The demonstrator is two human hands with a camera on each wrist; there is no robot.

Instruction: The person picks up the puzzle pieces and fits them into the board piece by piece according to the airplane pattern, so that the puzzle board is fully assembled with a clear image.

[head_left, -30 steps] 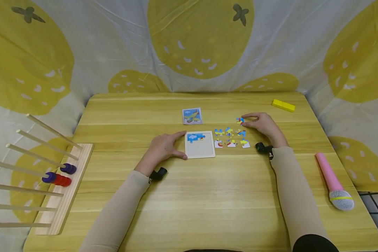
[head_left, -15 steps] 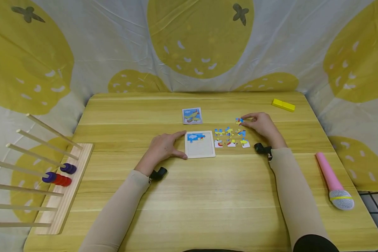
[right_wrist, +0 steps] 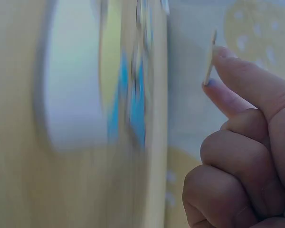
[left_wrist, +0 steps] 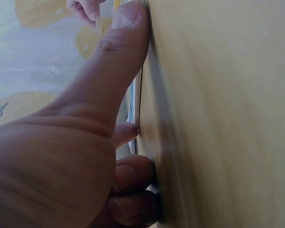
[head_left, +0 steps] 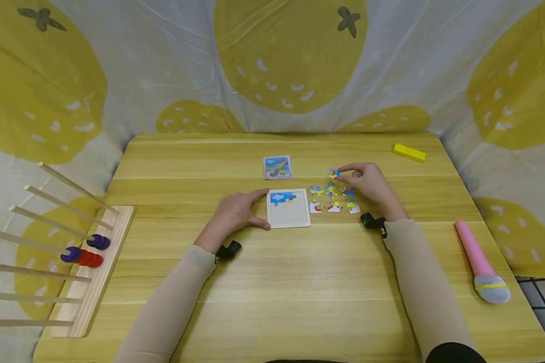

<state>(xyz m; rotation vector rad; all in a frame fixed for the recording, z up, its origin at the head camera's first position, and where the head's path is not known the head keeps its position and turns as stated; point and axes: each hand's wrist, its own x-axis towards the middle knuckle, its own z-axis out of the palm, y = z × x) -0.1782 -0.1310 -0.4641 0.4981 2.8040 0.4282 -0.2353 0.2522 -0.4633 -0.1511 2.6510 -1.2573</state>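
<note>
Yellowish wood for one table (head_left: 300, 302), with one white tray (head_left: 288, 216) at the middle of it. Inside the tray, along the far side and towards the left, fitted sky pieces (head_left: 282, 197) (seams too fine to count by). Just right of the tray, six loose pieces (head_left: 330, 190) in two rows of three, one row far, one near. Beyond the far row, lifted clear of the tabletop, one more: the held piece (head_left: 333, 174), edge-on in the right wrist view.

Two hands, both reaching in from the near side. Left hand (head_left: 237, 209) with thumb and forefinger stretched wide, touching the tray at its near-left and far-left corners. Right hand (head_left: 367, 181) gripping the held piece between thumb and forefinger, the remaining three fingers curled towards the palm, forearm slanting from near right to far left. Around the arms, two beige sleeves (head_left: 177, 297) and two black wrist cameras (head_left: 228, 250), one per side.

On the far side of the tray, one picture card (head_left: 277, 167) with an aeroplane. At far right, one yellow bar (head_left: 409, 152); nearer on the right, one pink microphone (head_left: 478, 257). On the left, one wooden rack (head_left: 93, 297) with seven pegs, purple rings (head_left: 98, 242) on two of them and red rings (head_left: 90, 259) on one (stacked too tightly for a sure count).
</note>
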